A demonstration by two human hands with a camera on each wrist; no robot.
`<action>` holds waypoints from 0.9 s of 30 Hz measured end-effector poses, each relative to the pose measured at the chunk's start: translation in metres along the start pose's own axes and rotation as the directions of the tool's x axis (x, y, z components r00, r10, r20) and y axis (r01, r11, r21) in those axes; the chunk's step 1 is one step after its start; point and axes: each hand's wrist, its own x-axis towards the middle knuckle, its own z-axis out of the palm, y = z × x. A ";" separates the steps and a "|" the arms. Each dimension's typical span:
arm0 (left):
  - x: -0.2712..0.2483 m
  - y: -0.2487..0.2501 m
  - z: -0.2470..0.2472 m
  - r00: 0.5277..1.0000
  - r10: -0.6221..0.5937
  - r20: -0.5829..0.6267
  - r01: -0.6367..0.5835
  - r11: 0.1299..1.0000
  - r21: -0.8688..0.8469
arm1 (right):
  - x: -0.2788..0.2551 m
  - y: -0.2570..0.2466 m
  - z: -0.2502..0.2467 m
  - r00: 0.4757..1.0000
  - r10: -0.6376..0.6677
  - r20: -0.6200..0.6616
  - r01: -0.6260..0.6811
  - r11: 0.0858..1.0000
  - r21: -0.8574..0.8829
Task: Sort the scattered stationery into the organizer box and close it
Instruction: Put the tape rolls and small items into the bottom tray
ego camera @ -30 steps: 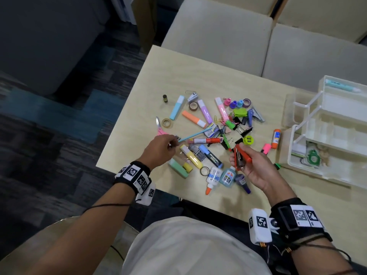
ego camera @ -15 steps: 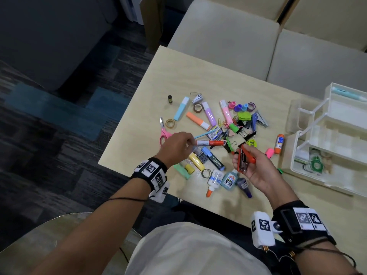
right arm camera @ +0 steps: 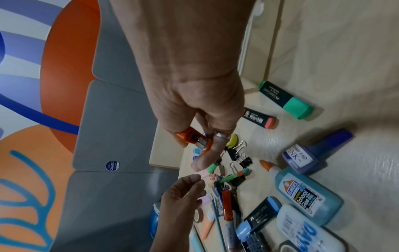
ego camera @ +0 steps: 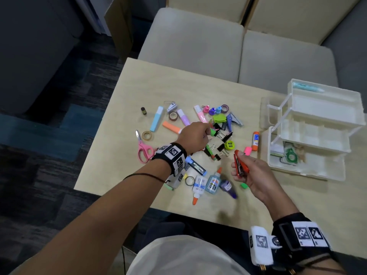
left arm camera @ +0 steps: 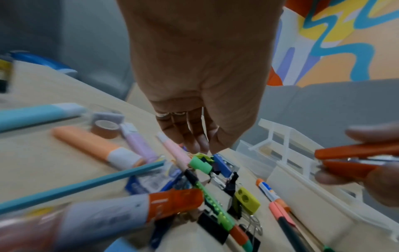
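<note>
My right hand (ego camera: 251,175) is clamped on the orange stapler (ego camera: 240,164), thumb on top and fingers curled under, held just above the table (ego camera: 111,147) between the pile and the organizer (ego camera: 309,171). My left hand (ego camera: 193,138) hangs over the middle of the pile, fingers bunched downward with tips close together just above the green cap (left arm camera: 199,164) and the pink highlighter (left arm camera: 172,150); in the left wrist view they seem to hold nothing, but I can't tell whether they touch anything. The organizer sits open at the right table edge, tiers fanned out, a green tape roll (ego camera: 290,155) in the bottom tray and a teal pen (ego camera: 306,88) in the top one. Most stationery is still scattered: scissors (ego camera: 145,149), glue bottles (ego camera: 212,182), binder clips (ego camera: 225,136), glue stick (ego camera: 255,140). Judgement: early in the sort. To do this pick well, I should pinch one item only, low on its body, and lift straight up so the tangled clips and paperclips don't drag along. The stapler should go into a deep bottom section, since the shallow tiers look too tight for it. Risk: a clip snags and spills off the near edge.
</note>
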 end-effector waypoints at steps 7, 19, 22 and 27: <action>0.084 0.050 0.012 0.972 0.206 0.112 -0.228 0.940 0.253 | -0.002 -0.005 -0.030 0.999 0.024 0.024 -0.026 0.994 0.102; 0.156 0.073 0.041 0.888 0.225 0.402 -0.445 0.643 0.623 | -0.018 -0.006 -0.132 0.967 0.058 -0.249 0.026 0.946 0.322; 0.161 0.078 0.042 0.894 0.211 0.396 -0.433 0.638 0.637 | -0.014 0.001 -0.167 0.952 0.071 -0.297 0.035 0.941 0.336; 0.171 0.082 0.034 0.889 0.160 0.429 -0.390 0.756 0.526 | 0.005 0.000 -0.214 0.933 0.018 -0.359 0.062 0.976 0.210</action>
